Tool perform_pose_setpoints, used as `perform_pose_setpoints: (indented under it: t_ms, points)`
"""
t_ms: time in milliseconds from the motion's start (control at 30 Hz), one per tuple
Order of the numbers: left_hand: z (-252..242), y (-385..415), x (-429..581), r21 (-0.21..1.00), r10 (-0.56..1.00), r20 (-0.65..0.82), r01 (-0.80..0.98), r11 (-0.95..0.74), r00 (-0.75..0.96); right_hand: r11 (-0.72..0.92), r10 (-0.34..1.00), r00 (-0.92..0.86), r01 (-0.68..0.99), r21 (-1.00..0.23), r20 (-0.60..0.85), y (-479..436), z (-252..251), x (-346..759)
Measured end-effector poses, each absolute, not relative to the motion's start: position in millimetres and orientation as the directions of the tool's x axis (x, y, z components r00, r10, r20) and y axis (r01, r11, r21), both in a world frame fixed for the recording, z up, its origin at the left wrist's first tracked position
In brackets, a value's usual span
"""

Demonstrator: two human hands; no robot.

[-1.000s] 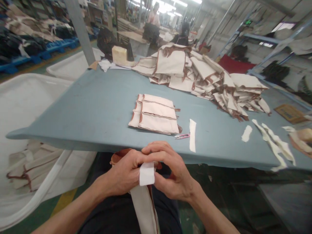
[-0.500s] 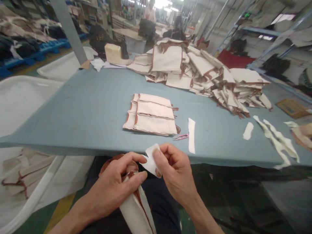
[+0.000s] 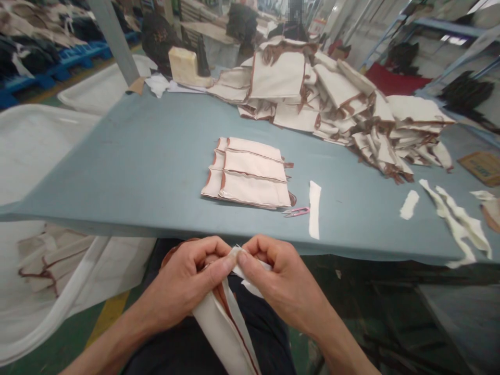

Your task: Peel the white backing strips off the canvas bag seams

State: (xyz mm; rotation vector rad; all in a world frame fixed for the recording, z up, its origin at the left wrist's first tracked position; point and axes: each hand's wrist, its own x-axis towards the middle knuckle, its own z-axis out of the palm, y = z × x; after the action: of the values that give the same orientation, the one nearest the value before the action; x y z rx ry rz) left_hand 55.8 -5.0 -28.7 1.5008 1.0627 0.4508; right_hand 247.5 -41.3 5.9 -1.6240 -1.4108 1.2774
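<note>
Below the table's near edge, my left hand [image 3: 191, 276] is closed around the top of a cream fabric piece with brown trim [image 3: 226, 328] that hangs over my lap. My right hand [image 3: 273, 276] pinches a small white strip [image 3: 246, 273] against that piece, its thumb and forefinger meeting my left fingertips. On the blue table [image 3: 136, 172] just ahead lies a neat stack of finished cream pieces [image 3: 250, 174]. Pink thread snips [image 3: 297, 211] and a white strip [image 3: 314, 208] lie beside the stack.
A large heap of cream and brown pieces [image 3: 339, 104] fills the table's far right. White scraps [image 3: 453, 219] lie at the right edge. White bins [image 3: 39, 156] stand to the left, one holding more pieces. A person sits behind the heap at the far end.
My right hand brought the small white strip down from above the fabric's top to my left fingertips, and both hands now pinch together. The view tilted slightly downward.
</note>
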Motion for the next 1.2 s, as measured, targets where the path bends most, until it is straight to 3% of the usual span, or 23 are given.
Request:
perform_pose_setpoints:
  t_ms: [167,433,633,900,1100,1200]
  points:
    - [-26.3,-4.8,56.3,0.954,0.83,-0.206,0.294,0.053,0.518,-0.278,0.93,-0.129,0.361,-0.89,-0.343,-37.7,9.4,251.9]
    - [-28.5,-8.2,50.8,0.971,0.831,-0.211,0.205,0.12,0.514,-0.279,0.94,-0.14,0.215,-0.936,-0.312,-37.8,0.1,253.5]
    - [-29.2,-12.4,50.2,0.979,0.867,-0.173,0.177,0.1,0.468,-0.384,0.889,-0.253,0.047,-0.922,-0.383,-38.4,-4.6,256.2]
    - [-34.8,-15.8,49.8,0.966,0.849,-0.253,0.17,0.195,0.463,-0.384,0.879,-0.274,0.076,-0.92,-0.389,-36.6,-2.1,252.9]
    - [-39.6,-14.3,43.6,0.974,0.899,-0.163,0.214,0.081,0.406,-0.367,0.888,-0.244,0.134,-0.921,-0.389,-40.1,-1.7,256.0]
    - [-42.0,-13.0,39.3,0.966,0.885,-0.198,0.236,0.104,0.422,-0.37,0.89,-0.231,0.134,-0.919,-0.392,-42.3,-1.7,259.4]
